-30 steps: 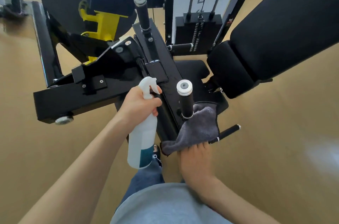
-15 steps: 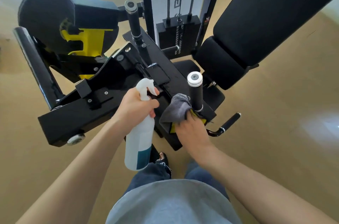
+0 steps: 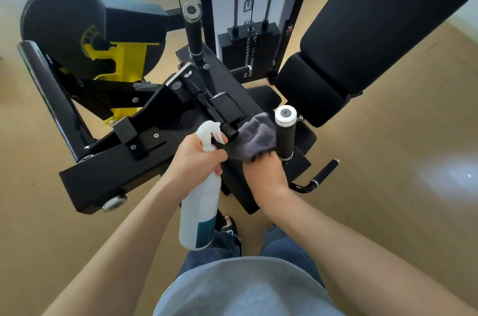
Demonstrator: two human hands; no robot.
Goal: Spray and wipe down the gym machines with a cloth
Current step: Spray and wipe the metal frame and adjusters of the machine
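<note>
The right hand [image 3: 263, 173] presses a grey cloth [image 3: 254, 138] onto the black machine frame [image 3: 232, 87], fingers hidden beneath, just right of the spray bottle [image 3: 200, 209] gripped by the left hand [image 3: 194, 160].

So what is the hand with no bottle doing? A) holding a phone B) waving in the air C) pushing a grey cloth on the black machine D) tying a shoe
C: the right hand presses the grey cloth onto the black machine frame beside the upright grip with the white cap, while the left hand holds the spray bottle.
</note>
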